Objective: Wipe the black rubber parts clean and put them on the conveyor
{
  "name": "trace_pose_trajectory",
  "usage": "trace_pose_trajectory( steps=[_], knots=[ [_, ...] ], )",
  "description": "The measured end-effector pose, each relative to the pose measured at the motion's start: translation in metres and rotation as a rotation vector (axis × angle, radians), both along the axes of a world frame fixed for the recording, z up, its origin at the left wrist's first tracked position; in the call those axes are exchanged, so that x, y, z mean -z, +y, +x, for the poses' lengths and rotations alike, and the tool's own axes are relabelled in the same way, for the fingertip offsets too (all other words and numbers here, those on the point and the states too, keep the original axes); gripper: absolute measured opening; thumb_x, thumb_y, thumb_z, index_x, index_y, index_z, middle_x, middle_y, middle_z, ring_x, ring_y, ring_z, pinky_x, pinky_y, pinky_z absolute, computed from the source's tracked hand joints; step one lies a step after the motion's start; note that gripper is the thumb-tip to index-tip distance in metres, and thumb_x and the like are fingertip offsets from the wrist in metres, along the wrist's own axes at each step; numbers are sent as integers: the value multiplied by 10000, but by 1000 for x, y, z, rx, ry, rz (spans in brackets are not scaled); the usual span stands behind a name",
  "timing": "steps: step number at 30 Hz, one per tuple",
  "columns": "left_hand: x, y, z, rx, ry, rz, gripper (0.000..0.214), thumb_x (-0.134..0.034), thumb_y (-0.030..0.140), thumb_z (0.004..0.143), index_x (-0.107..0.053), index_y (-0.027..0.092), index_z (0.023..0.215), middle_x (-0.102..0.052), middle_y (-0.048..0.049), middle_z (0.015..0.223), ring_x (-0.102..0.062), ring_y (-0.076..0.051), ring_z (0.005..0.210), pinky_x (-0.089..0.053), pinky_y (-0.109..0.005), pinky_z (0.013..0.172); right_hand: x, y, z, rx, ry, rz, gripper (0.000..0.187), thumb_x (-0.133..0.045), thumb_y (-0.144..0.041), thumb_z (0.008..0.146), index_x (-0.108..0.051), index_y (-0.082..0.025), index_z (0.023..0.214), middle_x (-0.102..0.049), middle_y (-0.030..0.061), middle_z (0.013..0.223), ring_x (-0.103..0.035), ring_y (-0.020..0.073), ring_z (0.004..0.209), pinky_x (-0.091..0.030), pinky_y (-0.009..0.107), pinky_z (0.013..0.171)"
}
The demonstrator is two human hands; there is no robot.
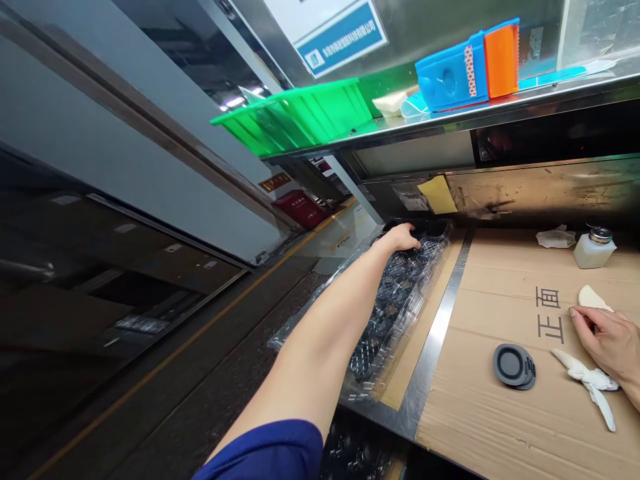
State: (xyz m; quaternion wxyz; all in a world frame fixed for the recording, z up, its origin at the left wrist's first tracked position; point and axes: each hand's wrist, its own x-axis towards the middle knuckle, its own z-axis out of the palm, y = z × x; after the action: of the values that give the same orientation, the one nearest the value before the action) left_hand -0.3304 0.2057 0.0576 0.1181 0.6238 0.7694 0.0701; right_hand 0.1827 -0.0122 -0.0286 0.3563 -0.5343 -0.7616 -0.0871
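Toward four o'clock, the cardboard sheet (480, 400) bears large dark characters reading "正面", turned on their side and running upward; at twelve o'clock, a blue sign (340, 41) carries white characters ending in "科技有限公司", the earlier ones blurred; between ten and eleven, small lettering on a wall sign (274, 181) and a red box (300, 209) is illegible.

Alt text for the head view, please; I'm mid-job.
The left hand reaches to the far end of a clear plastic tray; the right hand is by a cream-colored piece on cardboard, near gray discs.
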Motion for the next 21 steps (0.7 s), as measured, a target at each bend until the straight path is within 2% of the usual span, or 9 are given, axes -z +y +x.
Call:
trace_pose_trajectory(
  steps=[7, 11, 15, 21],
  knots=[
    [1, -6, 0, -82, 12, 50, 754, -872, 309, 585, -630, 122, 1274, -689, -159, 1289, -669, -327, 1136, -538, -333, 912, -1, 0, 0, -10, -1, -9, 256, -559, -378, 996, -746, -223, 915, -736, -8, 745, -653, 154, 642, -450, 306, 708],
    [0, -12, -3, -104, 8, 66, 687, -858, 345, 629, -635, 138, 1245, -710, -137, 1231, -675, -305, 1103, -534, -327, 907, 0, -1, 0, -11, -2, -25, 262, -554, -379, 994, -752, -225, 919, -740, -3, 752, -663, 156, 655, -449, 310, 716],
    [2, -9, -2, -97, 13, 53, 710, -902, 378, 577, -653, 150, 1202, -711, -136, 1225, -671, -315, 1109, -530, -334, 918, 0, -1, 0, -7, -9, -18, 275, -540, -386, 1001, -744, -225, 914, -740, 1, 755, -658, 160, 648, -445, 314, 718],
    [2, -1, 2, -63, 11, 44, 774, -919, 331, 547, -638, 126, 1239, -679, -168, 1302, -648, -338, 1164, -522, -345, 941, -1, 0, 0, -13, -11, -13, 261, -546, -376, 1001, -739, -223, 913, -737, -4, 748, -660, 163, 651, -446, 311, 715]
  ],
)
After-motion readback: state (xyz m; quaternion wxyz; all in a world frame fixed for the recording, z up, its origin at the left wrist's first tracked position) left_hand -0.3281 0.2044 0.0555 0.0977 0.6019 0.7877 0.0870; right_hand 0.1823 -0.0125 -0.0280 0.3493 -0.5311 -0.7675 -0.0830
